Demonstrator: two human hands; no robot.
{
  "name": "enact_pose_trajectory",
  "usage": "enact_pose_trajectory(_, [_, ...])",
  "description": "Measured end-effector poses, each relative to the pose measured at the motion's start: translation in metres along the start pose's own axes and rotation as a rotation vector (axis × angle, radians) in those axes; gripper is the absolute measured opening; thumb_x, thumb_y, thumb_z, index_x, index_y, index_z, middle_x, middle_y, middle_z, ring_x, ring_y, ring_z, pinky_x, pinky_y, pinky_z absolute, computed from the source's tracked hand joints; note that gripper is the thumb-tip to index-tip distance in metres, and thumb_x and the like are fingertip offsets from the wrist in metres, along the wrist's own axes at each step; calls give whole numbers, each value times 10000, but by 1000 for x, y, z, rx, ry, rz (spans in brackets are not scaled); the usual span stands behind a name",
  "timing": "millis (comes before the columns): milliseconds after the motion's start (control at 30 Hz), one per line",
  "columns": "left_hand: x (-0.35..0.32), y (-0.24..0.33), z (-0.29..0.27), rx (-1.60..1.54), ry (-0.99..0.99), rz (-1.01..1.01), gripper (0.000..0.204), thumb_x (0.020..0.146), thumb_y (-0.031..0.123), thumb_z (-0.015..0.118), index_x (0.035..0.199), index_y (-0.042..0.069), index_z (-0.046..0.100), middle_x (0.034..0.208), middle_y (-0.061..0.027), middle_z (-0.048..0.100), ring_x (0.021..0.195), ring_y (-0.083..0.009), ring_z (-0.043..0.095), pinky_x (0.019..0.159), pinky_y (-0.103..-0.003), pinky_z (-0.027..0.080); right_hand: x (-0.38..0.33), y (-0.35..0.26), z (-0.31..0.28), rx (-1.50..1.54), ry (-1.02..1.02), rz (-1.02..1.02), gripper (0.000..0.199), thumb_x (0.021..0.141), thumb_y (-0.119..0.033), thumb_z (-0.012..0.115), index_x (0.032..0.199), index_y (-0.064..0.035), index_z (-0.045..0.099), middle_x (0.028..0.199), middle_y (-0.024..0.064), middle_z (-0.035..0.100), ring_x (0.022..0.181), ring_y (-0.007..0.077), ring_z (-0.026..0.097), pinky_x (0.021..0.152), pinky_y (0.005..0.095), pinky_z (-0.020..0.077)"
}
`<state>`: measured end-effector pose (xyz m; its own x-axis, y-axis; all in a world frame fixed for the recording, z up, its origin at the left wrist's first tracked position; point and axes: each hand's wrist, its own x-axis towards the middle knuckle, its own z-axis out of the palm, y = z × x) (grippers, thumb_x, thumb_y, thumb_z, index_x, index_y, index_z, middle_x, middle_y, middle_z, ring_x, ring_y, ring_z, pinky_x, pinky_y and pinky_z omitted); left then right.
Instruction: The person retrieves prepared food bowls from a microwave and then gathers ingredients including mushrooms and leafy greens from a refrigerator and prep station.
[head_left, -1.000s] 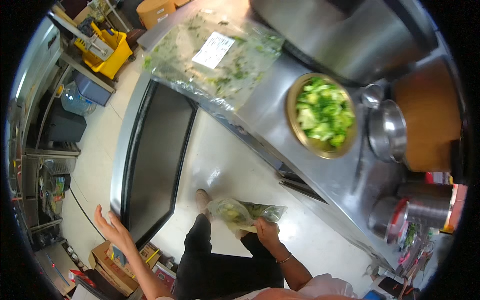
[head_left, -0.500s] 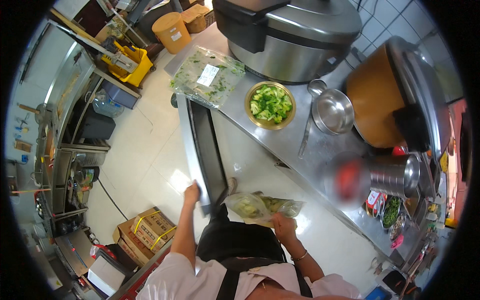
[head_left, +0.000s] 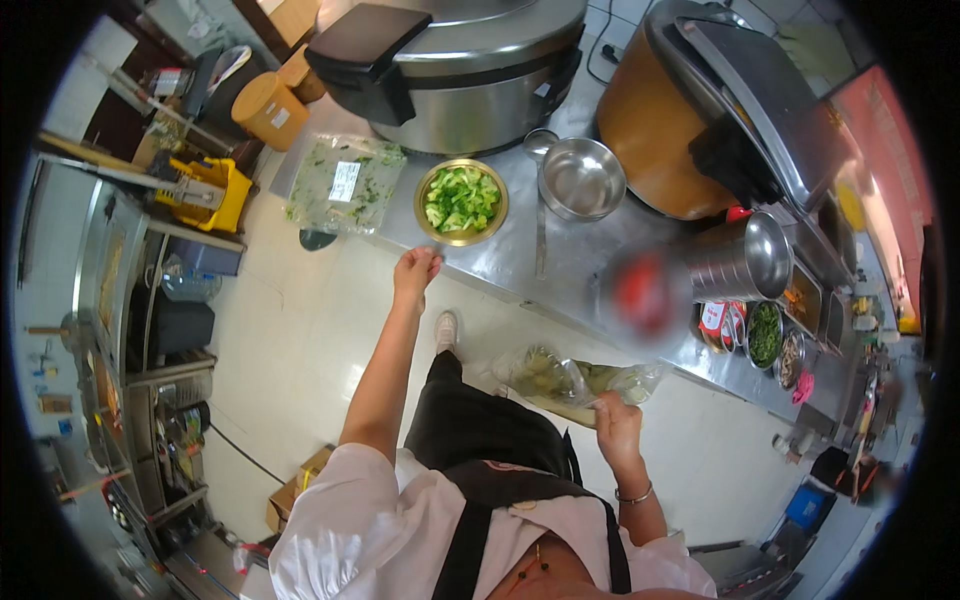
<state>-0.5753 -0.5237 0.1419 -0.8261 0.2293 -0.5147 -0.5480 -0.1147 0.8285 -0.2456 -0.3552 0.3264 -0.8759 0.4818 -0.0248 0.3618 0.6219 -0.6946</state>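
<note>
My left hand [head_left: 417, 272] is at the near edge of the steel counter, just below a gold-rimmed bowl [head_left: 452, 239] of chopped green vegetables [head_left: 461, 198]. Its fingers are curled together, and nothing shows in them. Lower right, my right hand [head_left: 618, 425] grips a clear plastic bag [head_left: 578, 380] with pale green vegetables inside, hanging over the floor. Left of the bowl lies a flat clear bag [head_left: 325, 195] with green leaf bits and a white label. A ladle [head_left: 541, 235] and a steel pan [head_left: 582, 178] rest right of the bowl.
A large steel cooker [head_left: 470, 95] and an orange-brown one [head_left: 650, 130] stand along the counter's back. A steel pot [head_left: 745, 258] and several dishes of ingredients sit at the right. A yellow mop bucket [head_left: 225, 197] stands far left; a cardboard box [head_left: 290, 490] lies on the floor.
The open drawer under the counter has been pushed in and no longer shows. My left hand has moved forward to the counter edge. My right hand still carries the bag, now further right.
</note>
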Motion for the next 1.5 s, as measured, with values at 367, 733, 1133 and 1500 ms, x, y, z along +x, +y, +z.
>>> enact_pose_trajectory(367, [75, 8, 10, 113, -45, -380, 109, 805, 131, 650, 835, 64, 569, 673, -22, 576, 525, -81, 523, 424, -177, 405, 53, -56, 10, 4, 229, 195, 101, 846, -80, 514, 780, -12, 550, 569, 157, 505, 478, 316, 536, 458, 360, 401])
enact_pose_trajectory(733, [14, 117, -131, 276, -1, -235, 142, 801, 147, 647, 901, 59, 597, 746, 4, 591, 589, -56, 522, 493, -164, 420, 169, -124, 21, -16, 359, -75, 54, 831, -62, 542, 789, -35, 562, 622, 132, 522, 502, 320, 539, 450, 348, 402])
enact_pose_trajectory(1133, [-13, 138, -190, 156, 72, -171, 86, 824, 157, 630, 855, 84, 596, 701, 27, 584, 522, -23, 440, 464, -159, 342, 342, -115, 87, -106, 433, -316, 173, 830, -232, 598, 773, -73, 563, 548, 123, 553, 497, 305, 561, 443, 379, 435])
enact_pose_trajectory(1500, [0, 115, -150, 235, -126, -296, 127, 816, 134, 628, 883, 35, 588, 700, -1, 582, 525, -51, 464, 464, -181, 356, 370, -78, 96, -159, 436, -297, 163, 835, -209, 596, 754, -76, 549, 568, 137, 561, 497, 320, 558, 432, 388, 431])
